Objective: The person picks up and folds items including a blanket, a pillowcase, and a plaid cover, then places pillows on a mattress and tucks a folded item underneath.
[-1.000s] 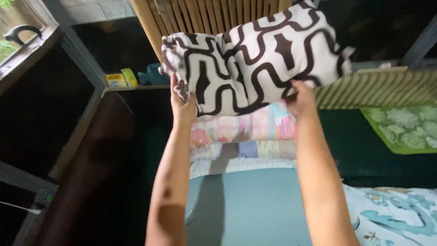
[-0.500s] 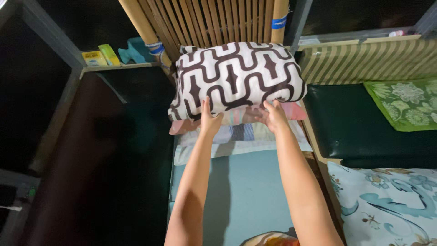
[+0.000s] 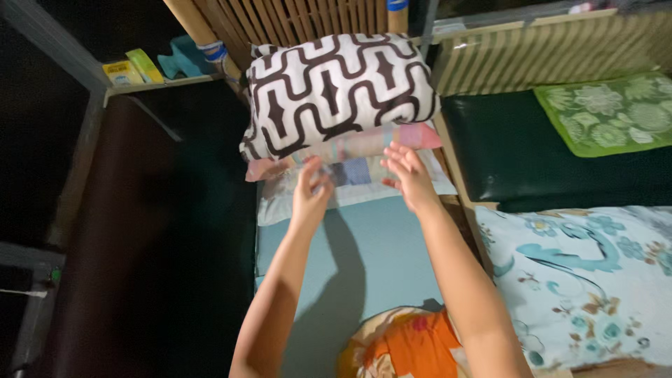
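Bedhead pillow (image 3: 336, 87) just beyond open fingers (image 3: 397, 155)

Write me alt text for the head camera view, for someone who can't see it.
Two bare hands, left hand and right hand, reach open toward a black-and-white patterned pillow stacked on a pastel pillow at the head of a light blue mattress. A floral pillow lies to the right, a bamboo slat headboard behind.
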